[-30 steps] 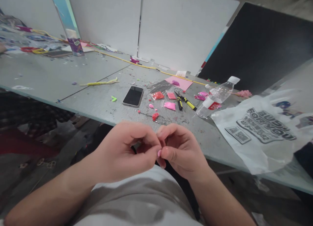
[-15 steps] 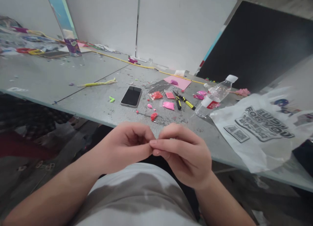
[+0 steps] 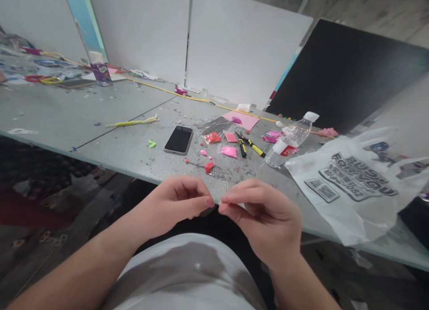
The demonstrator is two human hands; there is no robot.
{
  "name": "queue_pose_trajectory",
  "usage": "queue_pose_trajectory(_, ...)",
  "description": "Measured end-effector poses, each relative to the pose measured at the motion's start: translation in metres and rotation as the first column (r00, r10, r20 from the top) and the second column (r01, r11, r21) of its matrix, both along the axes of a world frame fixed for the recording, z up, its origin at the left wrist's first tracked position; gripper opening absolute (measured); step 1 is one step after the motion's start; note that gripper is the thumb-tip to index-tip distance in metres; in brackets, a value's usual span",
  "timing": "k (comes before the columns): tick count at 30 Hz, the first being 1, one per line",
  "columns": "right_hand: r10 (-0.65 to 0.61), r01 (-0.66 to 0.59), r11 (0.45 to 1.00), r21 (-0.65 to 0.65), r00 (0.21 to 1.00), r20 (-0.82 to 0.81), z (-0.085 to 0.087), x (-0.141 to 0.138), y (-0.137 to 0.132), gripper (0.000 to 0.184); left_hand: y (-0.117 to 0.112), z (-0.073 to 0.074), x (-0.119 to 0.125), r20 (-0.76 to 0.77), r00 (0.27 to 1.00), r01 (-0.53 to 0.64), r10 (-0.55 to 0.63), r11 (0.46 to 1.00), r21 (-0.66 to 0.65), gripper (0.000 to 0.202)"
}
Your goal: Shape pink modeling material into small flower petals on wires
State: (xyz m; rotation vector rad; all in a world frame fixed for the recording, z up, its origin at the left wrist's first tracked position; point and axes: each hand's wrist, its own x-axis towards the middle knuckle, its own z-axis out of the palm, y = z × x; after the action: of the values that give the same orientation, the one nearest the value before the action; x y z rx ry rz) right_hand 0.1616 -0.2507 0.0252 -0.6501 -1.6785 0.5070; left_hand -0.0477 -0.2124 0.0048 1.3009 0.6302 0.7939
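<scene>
My left hand (image 3: 182, 201) is held above the table's near edge, thumb and fingertips pinched together. Whatever it may hold is too small or hidden. Facing it, my right hand (image 3: 264, 214) has its thumb and fingers curled close to one another, a narrow gap from the left fingertips; I cannot make out anything in it. Just beyond the hands lies a red-pink clay piece (image 3: 209, 167) on a looped wire. Small pink clay bits (image 3: 203, 153) and a pink clay packet (image 3: 229, 151) lie further back, beside an orange-red packet (image 3: 212, 138).
A phone (image 3: 178, 140) lies left of the clay. Yellow-handled pliers (image 3: 250, 144), a plastic bottle (image 3: 290, 142) and a white bag (image 3: 351, 184) are to the right. Yellow-green pipe cleaners (image 3: 134, 121) lie left. White panels (image 3: 248, 46) stand behind the grey table (image 3: 100, 144).
My fingertips have come apart; before, both hands met. The right hand has moved slightly right and down. The camera view has shifted a little.
</scene>
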Motion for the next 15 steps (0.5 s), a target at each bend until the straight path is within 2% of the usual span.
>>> queue_pose_trajectory(2, 0.016, -0.016, 1.0, 0.006, 1.0, -0.009, 0.0, -0.001, 0.0, 0.024, -0.001, 0.002, 0.002, -0.01, 1.0, 0.007, -0.007, 1.0, -0.006, 0.03)
queue_pose_trajectory(4, 0.015, -0.017, 0.999, 0.047, 0.998, 0.055, 0.0, -0.002, 0.0, 0.019, -0.002, 0.003, 0.003, -0.011, 1.0, 0.016, -0.017, 1.0, -0.02, 0.03)
queue_pose_trajectory(8, -0.062, 0.005, 0.975, 0.224, 0.967, 0.249, -0.003, -0.004, 0.004, 0.009, -0.005, 0.003, 0.002, 0.02, 0.998, 0.053, -0.052, 0.998, -0.032, 0.026)
queue_pose_trajectory(11, -0.11, 0.015, 0.95, 0.312, 0.951, 0.288, -0.004, -0.005, 0.006, 0.006, -0.008, 0.003, 0.0, 0.019, 0.998, 0.062, -0.061, 0.997, -0.053, 0.024)
queue_pose_trajectory(15, -0.043, -0.064, 0.941, 0.332, 0.951, 0.305, -0.002, -0.003, 0.005, 0.013, -0.01, 0.001, -0.005, 0.043, 0.997, 0.067, -0.063, 0.994, -0.091, 0.025)
